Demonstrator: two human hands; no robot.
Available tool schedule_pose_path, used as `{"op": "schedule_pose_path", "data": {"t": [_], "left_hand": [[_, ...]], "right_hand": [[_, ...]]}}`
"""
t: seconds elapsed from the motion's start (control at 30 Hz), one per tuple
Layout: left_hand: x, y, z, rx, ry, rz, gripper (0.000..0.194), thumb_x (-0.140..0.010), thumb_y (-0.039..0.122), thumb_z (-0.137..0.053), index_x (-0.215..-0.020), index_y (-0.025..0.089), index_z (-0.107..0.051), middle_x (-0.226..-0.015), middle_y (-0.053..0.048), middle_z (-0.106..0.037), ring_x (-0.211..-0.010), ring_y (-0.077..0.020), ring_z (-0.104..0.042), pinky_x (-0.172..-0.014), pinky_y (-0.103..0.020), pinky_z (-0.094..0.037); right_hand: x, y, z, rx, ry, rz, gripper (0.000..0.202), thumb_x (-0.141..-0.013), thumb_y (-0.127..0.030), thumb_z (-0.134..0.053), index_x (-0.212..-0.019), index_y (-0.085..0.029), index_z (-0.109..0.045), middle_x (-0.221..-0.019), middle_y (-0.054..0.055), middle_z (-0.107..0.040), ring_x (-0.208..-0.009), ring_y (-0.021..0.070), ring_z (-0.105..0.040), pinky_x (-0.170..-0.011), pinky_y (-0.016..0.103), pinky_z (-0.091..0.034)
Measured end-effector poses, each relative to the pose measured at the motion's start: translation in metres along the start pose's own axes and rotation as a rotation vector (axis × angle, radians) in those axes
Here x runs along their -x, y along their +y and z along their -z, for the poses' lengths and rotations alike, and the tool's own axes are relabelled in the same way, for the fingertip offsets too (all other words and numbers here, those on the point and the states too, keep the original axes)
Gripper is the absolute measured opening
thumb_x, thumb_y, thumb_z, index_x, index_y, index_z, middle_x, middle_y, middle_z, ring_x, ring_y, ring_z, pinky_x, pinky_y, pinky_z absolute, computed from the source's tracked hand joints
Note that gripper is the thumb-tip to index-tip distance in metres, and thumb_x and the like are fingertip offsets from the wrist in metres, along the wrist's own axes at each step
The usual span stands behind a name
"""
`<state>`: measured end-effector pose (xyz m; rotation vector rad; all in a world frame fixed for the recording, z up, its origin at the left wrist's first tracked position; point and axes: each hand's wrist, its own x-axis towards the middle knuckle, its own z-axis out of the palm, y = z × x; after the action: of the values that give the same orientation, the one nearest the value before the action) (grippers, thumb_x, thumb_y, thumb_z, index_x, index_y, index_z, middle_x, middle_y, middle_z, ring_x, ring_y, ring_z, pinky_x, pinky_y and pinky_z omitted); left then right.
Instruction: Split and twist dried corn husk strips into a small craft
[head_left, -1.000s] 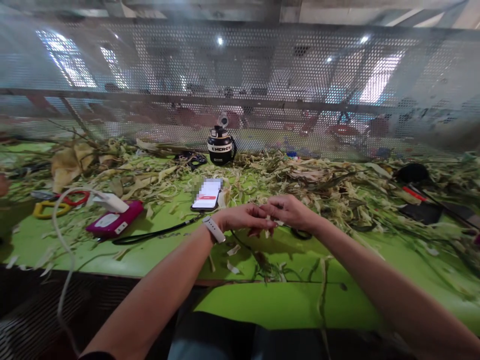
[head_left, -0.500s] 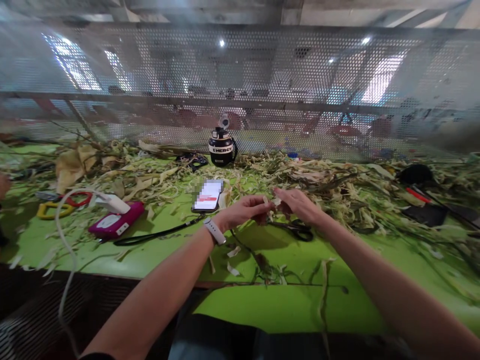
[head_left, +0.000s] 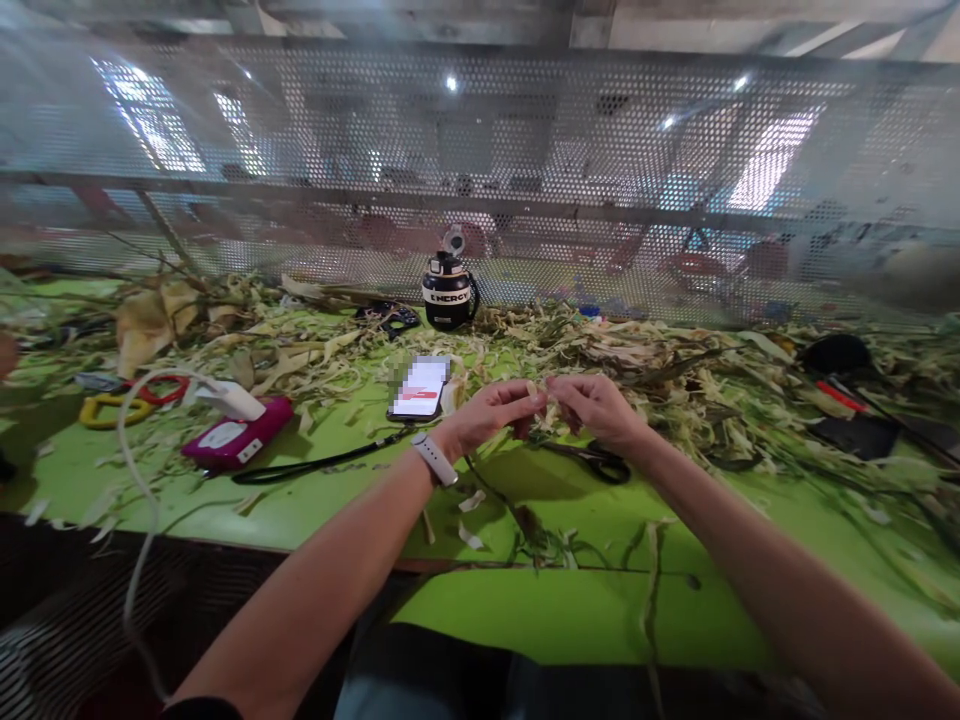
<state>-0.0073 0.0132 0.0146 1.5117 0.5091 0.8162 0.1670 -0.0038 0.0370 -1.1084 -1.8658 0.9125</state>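
Note:
Above the green table (head_left: 352,510), my left hand (head_left: 495,410) and my right hand (head_left: 592,403) meet fingertip to fingertip. Both are closed in a pinch on a small pale strip of husk (head_left: 535,391), mostly covered by the fingers. Black-handled scissors (head_left: 609,466) lie on the table below my right hand. Left of my left hand rests a phone (head_left: 421,398) with a lit screen and a black strap (head_left: 300,468). Small pale scraps (head_left: 470,538) and a dark stem with green bits (head_left: 529,525) lie in front of my hands.
Dried husk strips (head_left: 645,350) are heaped along the back, before a perforated metal screen (head_left: 525,150). A black bottle (head_left: 448,300) stands there. At left are a magenta power bank (head_left: 240,435) with a white cable and yellow-handled scissors (head_left: 112,412). Another person's hand (head_left: 6,355) shows at the left edge.
The fingers of my right hand have shifted slightly and the fingertips stay together on the strip. The whole view has moved a little; the things on the table lie as before.

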Motion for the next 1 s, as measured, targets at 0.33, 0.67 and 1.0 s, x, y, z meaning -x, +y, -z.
{"op": "schedule_pose_path", "data": {"t": [0.33,0.67,1.0], "left_hand": [[-0.001,-0.004,-0.002,0.333,-0.039,0.148,0.028,-0.079,0.039,-0.057,-0.087,0.013,-0.059,-0.076,-0.008,-0.067,-0.071,-0.0178,-0.063,-0.067,-0.032,-0.051],[-0.003,-0.004,-0.007,0.057,0.004,0.083,0.037,-0.069,0.046,-0.067,-0.084,0.014,-0.056,-0.057,0.000,-0.064,-0.051,-0.0119,-0.061,-0.054,-0.023,-0.049],[0.000,-0.003,-0.012,0.165,-0.085,0.110,0.033,-0.076,0.041,-0.063,-0.094,0.014,-0.055,-0.067,-0.004,-0.067,-0.072,-0.0161,-0.067,-0.066,-0.025,-0.049]], "right_hand": [[-0.004,0.009,0.007,-0.120,0.074,-0.091,0.057,-0.075,-0.068,-0.043,-0.048,-0.018,-0.042,-0.040,-0.005,-0.039,-0.036,0.0061,-0.035,-0.039,0.021,-0.032],[0.000,0.005,-0.002,0.173,0.171,0.076,0.049,-0.083,-0.055,-0.042,-0.051,-0.018,-0.040,-0.045,-0.004,-0.037,-0.044,0.0079,-0.035,-0.044,0.023,-0.027],[-0.004,0.014,0.013,0.339,0.171,0.172,0.043,-0.087,-0.051,-0.041,-0.057,-0.019,-0.040,-0.054,-0.004,-0.036,-0.052,0.0094,-0.036,-0.050,0.022,-0.028]]}}
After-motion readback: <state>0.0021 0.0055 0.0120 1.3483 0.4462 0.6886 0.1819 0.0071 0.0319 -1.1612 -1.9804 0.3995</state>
